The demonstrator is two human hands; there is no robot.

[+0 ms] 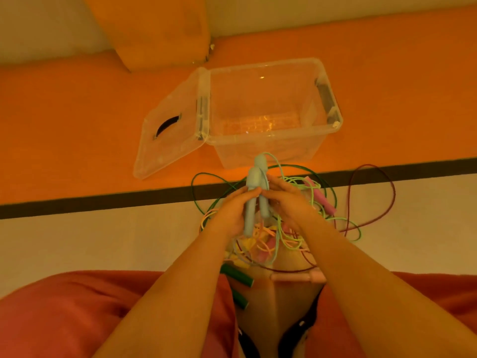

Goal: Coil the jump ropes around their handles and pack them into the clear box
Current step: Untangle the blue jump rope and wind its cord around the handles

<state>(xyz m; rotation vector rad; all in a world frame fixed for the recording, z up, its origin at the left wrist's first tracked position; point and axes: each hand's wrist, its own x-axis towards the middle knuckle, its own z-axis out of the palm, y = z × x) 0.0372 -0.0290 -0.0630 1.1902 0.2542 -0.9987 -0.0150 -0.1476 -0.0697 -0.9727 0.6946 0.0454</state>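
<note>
Two light blue handles [254,195] of one jump rope are held side by side, upright and slightly splayed at their lower ends, between both hands. The left hand [229,215] wraps the left handle, fingers curled round its shaft and thumb across the front. The right hand [289,205] closes on the right handle from the other side, its fingertips [277,187] meeting the left hand's at the middle of the pair. A blue cord [276,164] leaves the handle tops and drops behind the right hand.

Directly beneath and beyond the hands lies a tangled heap of ropes [289,228]: green, pale green, yellow, pink and dark red cords overlapping. Pink handles [321,196] lie just right of the right hand. Green handles [238,280] rest nearer the body, below the left wrist; a pale pink handle [296,277] lies beside them under the right forearm.

Past the fingertips stands the clear box [333,117], open, with nothing visible in it. Its lid [167,140] leans against the box's left side, beyond the left hand. All rest on an orange and cream mat [77,112].
</note>
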